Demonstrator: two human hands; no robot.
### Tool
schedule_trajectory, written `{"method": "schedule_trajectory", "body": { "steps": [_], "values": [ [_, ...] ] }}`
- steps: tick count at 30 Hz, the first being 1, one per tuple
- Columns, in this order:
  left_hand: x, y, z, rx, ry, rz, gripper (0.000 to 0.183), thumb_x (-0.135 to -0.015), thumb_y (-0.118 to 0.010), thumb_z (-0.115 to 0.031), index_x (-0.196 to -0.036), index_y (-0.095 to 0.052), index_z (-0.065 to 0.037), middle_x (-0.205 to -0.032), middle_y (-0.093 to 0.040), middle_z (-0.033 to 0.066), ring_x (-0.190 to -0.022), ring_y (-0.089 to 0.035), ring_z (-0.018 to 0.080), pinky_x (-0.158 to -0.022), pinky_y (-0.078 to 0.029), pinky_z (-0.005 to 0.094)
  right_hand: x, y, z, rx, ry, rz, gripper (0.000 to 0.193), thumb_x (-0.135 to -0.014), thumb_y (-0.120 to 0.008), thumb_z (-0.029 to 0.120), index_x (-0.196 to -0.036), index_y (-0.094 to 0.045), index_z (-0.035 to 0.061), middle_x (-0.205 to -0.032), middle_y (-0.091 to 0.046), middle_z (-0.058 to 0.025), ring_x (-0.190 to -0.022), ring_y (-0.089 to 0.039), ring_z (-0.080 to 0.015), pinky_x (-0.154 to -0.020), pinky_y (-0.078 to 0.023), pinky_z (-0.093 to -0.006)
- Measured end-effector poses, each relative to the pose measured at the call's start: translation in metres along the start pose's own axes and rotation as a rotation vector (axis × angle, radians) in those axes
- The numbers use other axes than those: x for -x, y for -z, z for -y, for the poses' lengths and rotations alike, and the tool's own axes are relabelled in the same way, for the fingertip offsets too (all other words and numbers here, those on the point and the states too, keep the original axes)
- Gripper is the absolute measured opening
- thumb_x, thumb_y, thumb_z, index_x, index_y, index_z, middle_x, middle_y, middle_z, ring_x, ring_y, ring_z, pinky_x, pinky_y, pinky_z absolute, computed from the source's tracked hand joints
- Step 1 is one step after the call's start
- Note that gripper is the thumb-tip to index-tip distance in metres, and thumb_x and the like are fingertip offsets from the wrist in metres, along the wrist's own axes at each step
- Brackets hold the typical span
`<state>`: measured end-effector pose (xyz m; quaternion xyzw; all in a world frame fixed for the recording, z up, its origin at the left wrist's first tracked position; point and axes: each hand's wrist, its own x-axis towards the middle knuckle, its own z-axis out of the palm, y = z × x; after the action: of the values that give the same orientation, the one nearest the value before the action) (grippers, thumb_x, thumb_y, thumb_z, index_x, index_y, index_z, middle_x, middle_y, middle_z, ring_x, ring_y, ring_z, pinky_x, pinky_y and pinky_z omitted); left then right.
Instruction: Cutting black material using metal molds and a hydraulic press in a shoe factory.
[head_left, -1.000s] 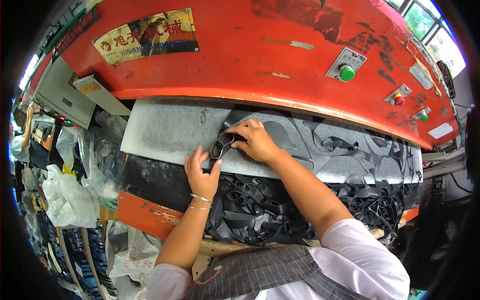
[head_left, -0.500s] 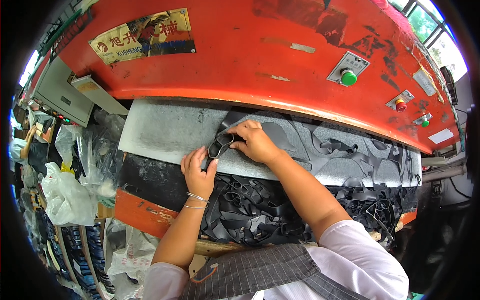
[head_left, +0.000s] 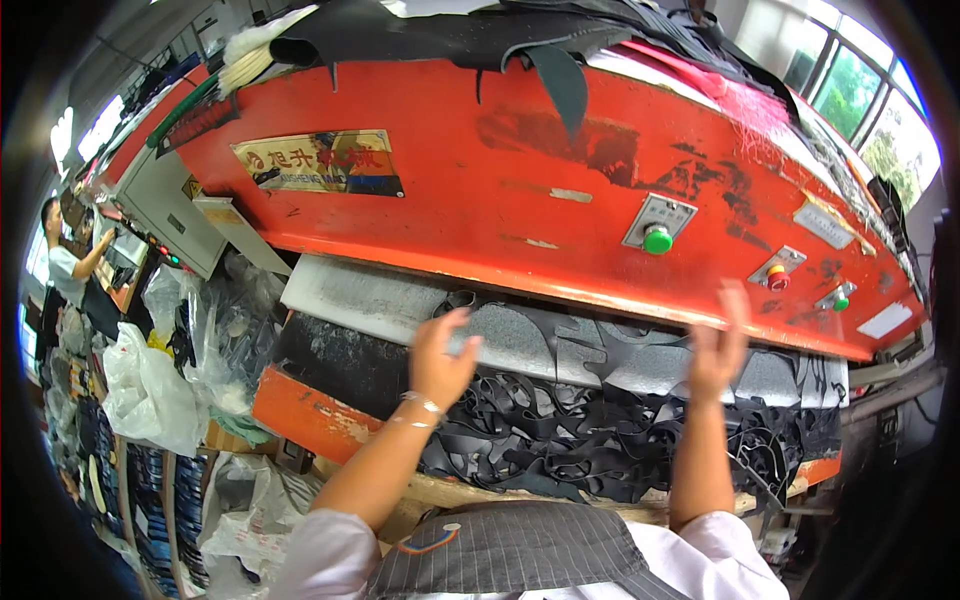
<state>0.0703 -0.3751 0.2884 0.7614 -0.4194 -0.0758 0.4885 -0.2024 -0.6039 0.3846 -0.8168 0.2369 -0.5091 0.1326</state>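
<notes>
My left hand (head_left: 440, 362) is raised over the front of the pale cutting board (head_left: 350, 288), thumb and fingers apart and nothing in them. Just beyond its fingertips a dark metal band, looking like a cutting die (head_left: 459, 299), stands on the board close under the press. Farther right my right hand (head_left: 718, 350) is lifted in front of the red press (head_left: 430, 225), fingers stretched upward, empty and smeared by motion. Dark sheet material (head_left: 630, 358) with cut-out gaps lies on the board between my hands.
Black offcuts (head_left: 550, 440) heap along the board's front. A green button (head_left: 657, 240) and a red knob (head_left: 777, 278) sit on the press front. Plastic bags (head_left: 150, 390) hang at left, where another person (head_left: 70, 262) stands. Dark sheets (head_left: 420, 40) lie atop the press.
Both hands have let go of the die, which now stands farther back on the board. My right hand has swung right and up; my left has drawn slightly back. The view has tilted up.
</notes>
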Motion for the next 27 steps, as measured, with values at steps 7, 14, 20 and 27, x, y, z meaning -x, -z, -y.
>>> {"method": "schedule_trajectory", "body": {
  "steps": [7, 14, 20, 27],
  "values": [
    [-0.092, -0.105, -0.159, 0.448, -0.543, 0.28, 0.018, -0.085, -0.066, -0.025, -0.089, -0.069, -0.007, -0.083, -0.069, 0.0113, -0.075, -0.066, 0.0315, -0.068, -0.053, 0.0383, -0.088, 0.182, -0.217, 0.523, -0.398, -0.794, 0.07, -0.1, -0.038, 0.047, -0.14, -0.033, -0.0096, -0.146, -0.031, -0.0283, -0.137, -0.03, -0.0356, -0.113, -0.022, -0.0416],
    [-0.118, -0.098, -0.164, 0.09, -0.403, 0.342, 0.028, -0.09, -0.055, -0.027, -0.076, -0.064, -0.005, -0.076, -0.064, 0.0179, -0.074, -0.062, 0.0383, -0.065, -0.049, 0.0475, -0.089, 0.162, -0.181, -0.029, -0.527, -0.637, 0.08, -0.098, -0.04, 0.053, -0.147, -0.019, -0.0065, -0.156, -0.014, -0.0219, -0.144, -0.019, -0.0293, -0.115, -0.017, -0.0394],
    [0.022, -0.02, -0.056, -0.109, -0.061, 0.55, 0.026, -0.09, -0.058, -0.033, -0.088, -0.07, -0.01, -0.085, -0.069, 0.0107, -0.082, -0.066, 0.0327, -0.073, -0.052, 0.0441, -0.056, 0.185, -0.134, 0.094, -0.412, -0.459, 0.056, -0.1, -0.047, 0.034, -0.142, -0.037, -0.0029, -0.147, -0.037, -0.0166, -0.135, -0.035, -0.0241, -0.112, -0.025, -0.0364],
    [0.096, -0.004, -0.051, -0.303, -0.101, 0.273, 0.022, -0.081, -0.064, -0.028, -0.068, -0.063, -0.01, -0.073, -0.06, 0.0058, -0.077, -0.06, 0.0267, -0.072, -0.048, 0.0404, -0.047, 0.046, -0.057, -0.047, 0.005, -0.03, 0.034, -0.1, -0.047, 0.009, -0.131, -0.05, -0.0038, -0.132, -0.054, -0.0151, -0.123, -0.049, -0.0219, -0.103, -0.036, -0.0353]
  ]
}}
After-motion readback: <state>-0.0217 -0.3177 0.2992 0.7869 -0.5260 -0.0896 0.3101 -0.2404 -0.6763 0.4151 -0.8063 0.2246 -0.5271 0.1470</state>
